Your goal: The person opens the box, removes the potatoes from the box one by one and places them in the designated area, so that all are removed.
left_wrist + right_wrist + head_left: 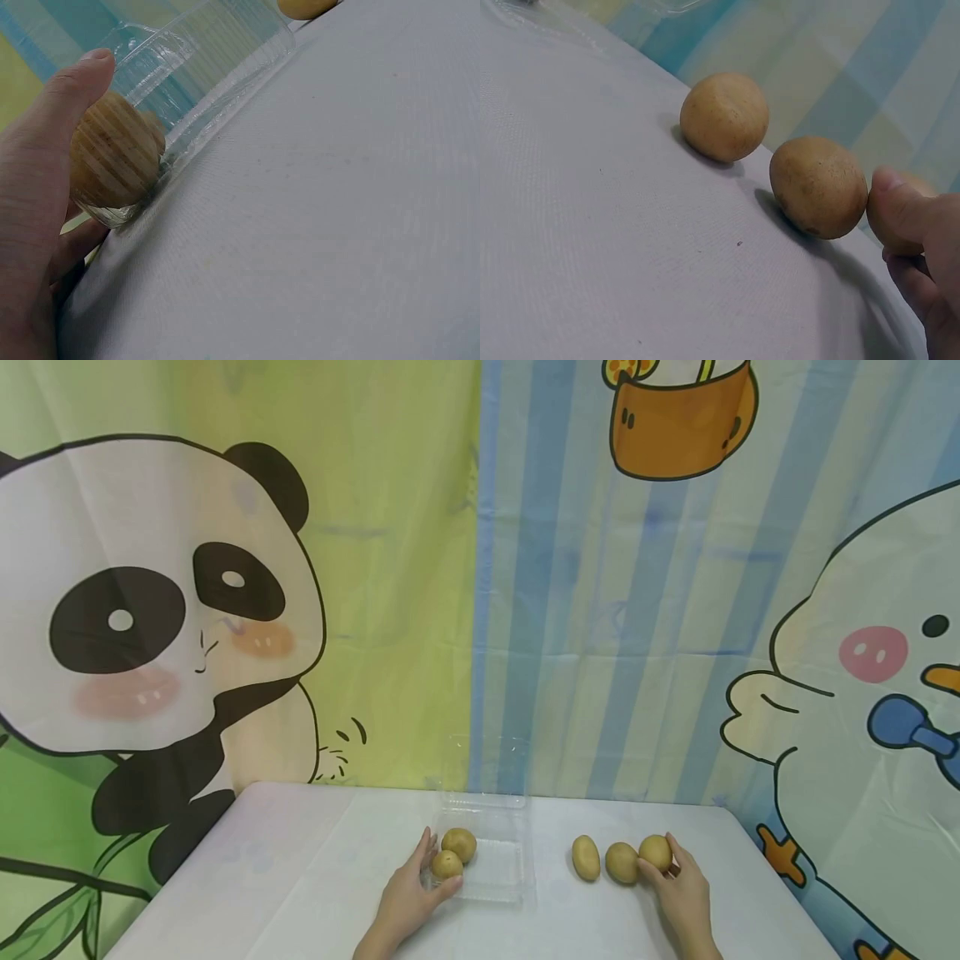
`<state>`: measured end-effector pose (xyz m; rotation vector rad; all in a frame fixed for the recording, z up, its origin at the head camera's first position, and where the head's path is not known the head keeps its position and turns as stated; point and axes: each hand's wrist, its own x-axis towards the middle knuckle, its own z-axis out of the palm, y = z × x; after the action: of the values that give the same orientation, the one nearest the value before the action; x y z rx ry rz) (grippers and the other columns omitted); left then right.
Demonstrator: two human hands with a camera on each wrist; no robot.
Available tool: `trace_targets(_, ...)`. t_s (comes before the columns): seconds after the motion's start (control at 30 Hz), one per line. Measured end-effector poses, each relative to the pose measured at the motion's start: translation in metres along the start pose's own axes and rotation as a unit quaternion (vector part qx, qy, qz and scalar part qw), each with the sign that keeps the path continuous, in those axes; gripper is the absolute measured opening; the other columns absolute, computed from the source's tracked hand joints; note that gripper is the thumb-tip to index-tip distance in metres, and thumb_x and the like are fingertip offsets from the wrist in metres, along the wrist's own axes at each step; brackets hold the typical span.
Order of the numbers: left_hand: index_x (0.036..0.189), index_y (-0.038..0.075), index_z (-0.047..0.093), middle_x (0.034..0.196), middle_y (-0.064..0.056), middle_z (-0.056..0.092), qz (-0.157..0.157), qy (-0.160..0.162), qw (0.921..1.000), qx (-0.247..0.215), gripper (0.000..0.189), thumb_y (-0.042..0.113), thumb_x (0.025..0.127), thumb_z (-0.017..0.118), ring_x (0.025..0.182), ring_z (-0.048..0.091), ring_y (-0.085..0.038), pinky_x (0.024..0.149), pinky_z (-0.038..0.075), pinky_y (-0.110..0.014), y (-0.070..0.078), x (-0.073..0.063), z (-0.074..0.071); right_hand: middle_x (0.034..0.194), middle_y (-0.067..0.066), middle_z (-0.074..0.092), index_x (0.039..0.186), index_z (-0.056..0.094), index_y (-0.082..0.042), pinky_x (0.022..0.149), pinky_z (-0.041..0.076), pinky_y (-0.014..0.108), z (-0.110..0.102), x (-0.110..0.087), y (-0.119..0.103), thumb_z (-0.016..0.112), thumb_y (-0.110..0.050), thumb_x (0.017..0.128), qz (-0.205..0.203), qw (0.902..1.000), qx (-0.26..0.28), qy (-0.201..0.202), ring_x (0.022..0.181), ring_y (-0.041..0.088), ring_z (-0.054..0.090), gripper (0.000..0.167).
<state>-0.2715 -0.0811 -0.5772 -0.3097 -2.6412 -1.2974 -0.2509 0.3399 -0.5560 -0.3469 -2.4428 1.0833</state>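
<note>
A clear plastic container (498, 870) with its lid (487, 768) raised at the back sits on the table. Two potatoes lie in its left end, one (460, 842) behind the other (446, 866). My left hand (405, 897) grips that end, thumb along the near side and fingers round the left; the left wrist view shows a potato (112, 154) through the plastic wall. To the right, my right hand (684, 897) holds a potato (656, 852) between thumb and fingers. Just left of it lie a round potato (622, 863) and a longer one (586, 858).
A white cloth covers the table (300, 868). Behind its far edge hangs a curtain (397, 610) printed with a panda, a cup and a white bird. Between the container and the potatoes on the right is a stretch of cloth.
</note>
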Motion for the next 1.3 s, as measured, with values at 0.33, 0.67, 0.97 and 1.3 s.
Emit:
trace_targets(0.33, 0.151, 0.009, 0.023, 0.142, -0.010, 0.050, 0.000, -0.003, 1.0000, -0.006, 0.098, 0.057, 0.078, 0.069, 0.127, 0.051, -0.035, 0.100, 0.036, -0.065, 0.000, 0.000, -0.001, 0.141, 0.036, 0.033, 0.144, 0.028, 0.009, 0.095, 0.046, 0.048, 0.003, 0.000, 0.011, 0.068, -0.014, 0.087, -0.005, 0.9989, -0.022, -0.042, 0.121, 0.053, 0.046, 0.073)
trace_targets(0.67, 0.151, 0.008, 0.024, 0.142, -0.010, 0.050, 0.003, 0.000, 1.0000, -0.007, 0.098, 0.056, 0.078, 0.069, 0.127, 0.051, -0.035, 0.100, 0.037, -0.065, -0.001, 0.000, 0.001, 0.131, 0.036, 0.039, 0.140, 0.033, 0.012, 0.096, 0.045, 0.048, 0.000, 0.000, 0.011, 0.070, -0.008, 0.083, -0.031, 0.9984, -0.026, -0.039, 0.119, 0.055, 0.046, 0.070)
trace_targets(0.97, 0.151, 0.010, 0.024, 0.142, -0.009, 0.050, -0.006, -0.002, 0.9999, -0.011, 0.097, 0.057, 0.078, 0.068, 0.128, 0.050, -0.035, 0.101, 0.036, -0.065, 0.000, 0.000, 0.001, 0.136, 0.034, 0.036, 0.143, 0.031, 0.008, 0.100, 0.042, 0.048, -0.004, 0.000, 0.011, 0.067, -0.010, 0.086, -0.013, 0.9951, -0.047, -0.085, 0.123, 0.054, 0.042, 0.070)
trace_targets(1.3, 0.151, 0.009, 0.023, 0.142, -0.010, 0.050, -0.002, -0.001, 1.0000, -0.003, 0.097, 0.056, 0.079, 0.069, 0.128, 0.050, -0.035, 0.100, 0.037, -0.065, 0.001, -0.001, -0.001, 0.140, 0.035, 0.036, 0.142, 0.032, 0.007, 0.102, 0.040, 0.049, -0.007, -0.001, 0.008, 0.066, -0.008, 0.087, -0.014, 0.9933, -0.046, -0.105, 0.128, 0.052, 0.038, 0.066)
